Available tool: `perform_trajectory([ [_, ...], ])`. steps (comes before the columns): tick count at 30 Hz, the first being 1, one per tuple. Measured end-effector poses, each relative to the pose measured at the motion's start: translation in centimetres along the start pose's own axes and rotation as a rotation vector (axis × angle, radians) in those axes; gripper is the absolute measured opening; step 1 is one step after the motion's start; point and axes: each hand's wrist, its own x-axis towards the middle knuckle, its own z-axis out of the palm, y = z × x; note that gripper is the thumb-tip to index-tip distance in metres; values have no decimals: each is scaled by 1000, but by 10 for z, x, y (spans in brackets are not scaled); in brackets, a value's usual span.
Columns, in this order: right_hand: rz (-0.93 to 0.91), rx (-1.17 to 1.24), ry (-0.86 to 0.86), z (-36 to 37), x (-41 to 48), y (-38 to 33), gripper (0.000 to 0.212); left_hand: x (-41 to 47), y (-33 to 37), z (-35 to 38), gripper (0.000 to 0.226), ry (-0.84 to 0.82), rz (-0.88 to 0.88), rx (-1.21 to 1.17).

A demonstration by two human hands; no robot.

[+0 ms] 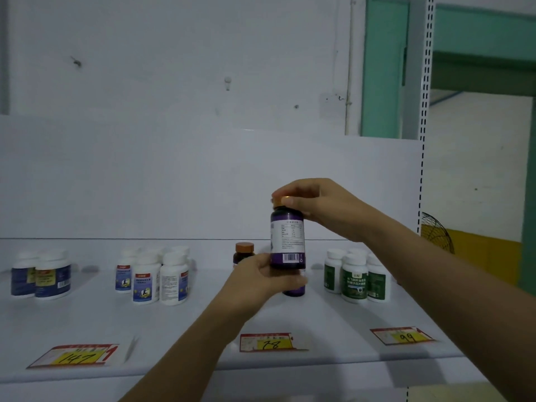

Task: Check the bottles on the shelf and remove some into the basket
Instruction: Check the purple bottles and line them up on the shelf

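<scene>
I hold a purple-labelled bottle [287, 242] upright in the air above the white shelf [203, 329], about mid-shelf. My left hand [261, 278] has its fingers curled round the bottle's base. My right hand [313, 204] pinches the gold cap [280, 201] from above, thumb and fingers closed on it. The bottle is dark and I cannot tell what is inside.

Just behind my left hand a brown bottle [244, 252] with an orange cap stands on the shelf. The bottom of a second purple bottle [294, 291] shows below my fingers. To the far left stand two dark-blue-labelled bottles [52, 277] with white caps, touching one another. Between them and my hands is a cluster of blue-and-white-labelled bottles [153, 277], also white-capped, packed close in rows. To the right of my hands a cluster of green-labelled bottles [355, 278] with white caps stands in the same way. All are shut and opaque.

The side of the held bottle's label that faces me carries a white panel with a printed table and, lower down, a barcode; the print is too small to read. The lettering on the shelf bottles is blurred.

Three red-and-yellow price tags lie flat near the shelf's front edge, each with a handwritten number: the 147 tag [77, 356] at the left, the 78 tag [269, 343] below my hands, and the 99 tag [404, 336] before the green cluster.
</scene>
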Motion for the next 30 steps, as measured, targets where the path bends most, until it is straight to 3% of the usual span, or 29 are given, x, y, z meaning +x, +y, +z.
perform_trajectory([
  [6,-5,115,24,0,-1,-4,20,-1,6,6,49,115,45,-63],
  [12,-39,86,189,10,3,-10,12,6,6,13,53,297,104,9],
  [19,-73,184,211,15,0,-7,13,3,11,0,47,57,93,-15],
  [26,54,102,223,17,3,-8,33,4,8,-1,37,242,128,-37],
  [30,33,193,255,15,2,-13,25,4,7,-3,44,225,135,-37],
])
